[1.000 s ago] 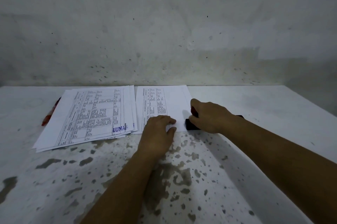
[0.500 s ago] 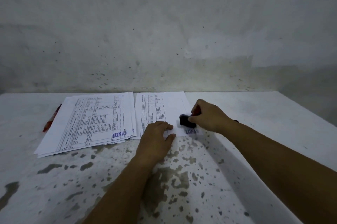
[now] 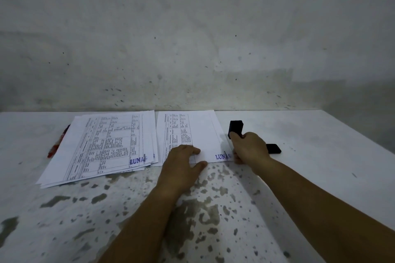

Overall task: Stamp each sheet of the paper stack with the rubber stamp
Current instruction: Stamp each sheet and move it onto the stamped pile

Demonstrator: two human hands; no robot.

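Rubber stamp (image 3: pixel 235 128) sat right of centre, tilted, gripped by curled fingers of right hand (image 3: pixel 249 146), just beside the right paper stack (image 3: pixel 192 134). Purple mark (image 3: pixel 222 157) showed at that sheet's lower right corner. Left hand (image 3: pixel 181 163) lay flat on the sheet, fingers relaxed. Stamped pile (image 3: pixel 102 145) left; table (image 3: pixel 320 166) stained.

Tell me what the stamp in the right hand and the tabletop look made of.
Rubber stamp: a matte black block, probably plastic; no grain or shine shows. Table: a hard whitish surface, perhaps painted or coated, with grey patches near the front where the finish looks worn through.
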